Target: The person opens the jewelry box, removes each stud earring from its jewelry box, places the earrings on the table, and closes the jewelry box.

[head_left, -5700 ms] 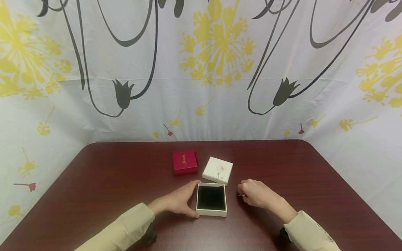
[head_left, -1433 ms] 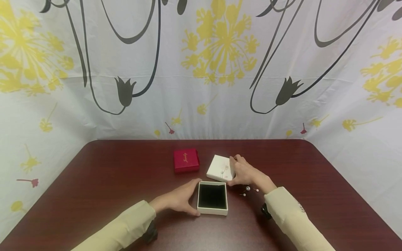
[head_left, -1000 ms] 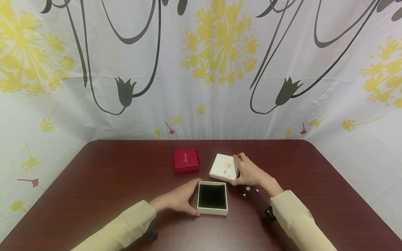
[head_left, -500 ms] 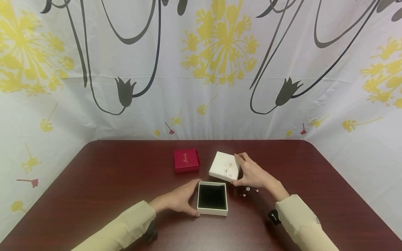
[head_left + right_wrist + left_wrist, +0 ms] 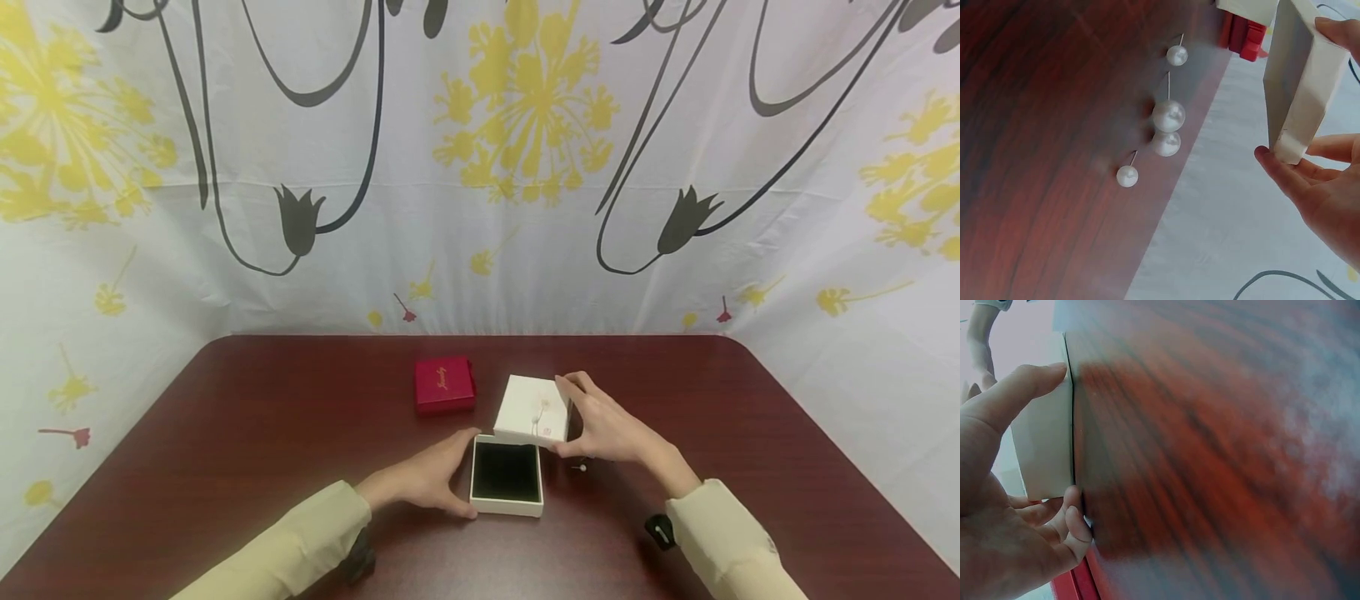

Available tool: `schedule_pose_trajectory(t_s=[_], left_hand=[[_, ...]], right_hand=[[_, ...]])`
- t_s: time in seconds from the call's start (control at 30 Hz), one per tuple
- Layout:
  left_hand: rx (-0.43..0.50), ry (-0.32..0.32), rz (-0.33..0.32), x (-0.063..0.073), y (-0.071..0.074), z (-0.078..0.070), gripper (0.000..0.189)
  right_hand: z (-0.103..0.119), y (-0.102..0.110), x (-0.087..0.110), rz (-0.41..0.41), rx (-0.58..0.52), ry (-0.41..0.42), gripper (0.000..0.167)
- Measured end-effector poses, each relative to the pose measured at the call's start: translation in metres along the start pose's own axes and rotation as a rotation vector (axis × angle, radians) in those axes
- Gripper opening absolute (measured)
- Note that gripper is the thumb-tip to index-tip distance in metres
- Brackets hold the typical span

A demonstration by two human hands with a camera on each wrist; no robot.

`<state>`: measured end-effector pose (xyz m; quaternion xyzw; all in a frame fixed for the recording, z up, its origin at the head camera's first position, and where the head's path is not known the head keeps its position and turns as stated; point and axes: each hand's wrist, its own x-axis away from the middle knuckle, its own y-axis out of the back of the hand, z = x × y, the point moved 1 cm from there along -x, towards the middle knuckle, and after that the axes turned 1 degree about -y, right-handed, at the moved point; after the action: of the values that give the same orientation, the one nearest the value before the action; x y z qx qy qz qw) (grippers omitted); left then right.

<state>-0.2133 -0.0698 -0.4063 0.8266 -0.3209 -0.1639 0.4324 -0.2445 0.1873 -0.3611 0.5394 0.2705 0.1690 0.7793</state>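
My left hand (image 5: 427, 479) grips the left side of a white box base (image 5: 507, 506) with a dark lining. In the left wrist view its thumb lies along the box wall (image 5: 1050, 440) and the fingers bend at the corner. My right hand (image 5: 603, 421) pinches the right side of the white box lid (image 5: 528, 404), printed with a flower. The lid is off the table, its near edge overlapping the base's far rim. Below it in the right wrist view lie several pearl earrings (image 5: 1169, 116); the head view shows one pearl stud (image 5: 582, 468), the others hidden by my right hand.
A red jewelry box (image 5: 444, 385) with gold lettering stands behind the base, left of the lid. The dark wooden table (image 5: 300, 400) ends at a patterned curtain (image 5: 375, 250) at the back.
Earlier my right hand was at the small earrings; it has since let them go and taken hold of the lid. The lid has risen and moved toward the base. My left hand stays put.
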Motion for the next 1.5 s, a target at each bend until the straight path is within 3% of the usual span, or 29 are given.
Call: schedule_pose_trajectory(t_s=[0.4,0.93,1.2,1.5], left_hand=[[-0.007,0.005,0.002,0.000,-0.001,0.001,0.094],[-0.010,0.024,0.007,0.000,0.000,0.000,0.097],[0.002,0.030,0.021,0.000,-0.001,-0.001,0.099],[-0.005,0.032,0.019,0.000,0.000,-0.002,0.100]], right_hand=[[0.009,0.001,0.006,-0.036,-0.017,0.038,0.091],[0.023,-0.011,0.016,-0.008,-0.037,0.132,0.088],[0.026,-0.018,0.019,0.047,-0.064,0.146,0.088],[0.028,-0.020,0.022,0.047,-0.069,0.152,0.088]])
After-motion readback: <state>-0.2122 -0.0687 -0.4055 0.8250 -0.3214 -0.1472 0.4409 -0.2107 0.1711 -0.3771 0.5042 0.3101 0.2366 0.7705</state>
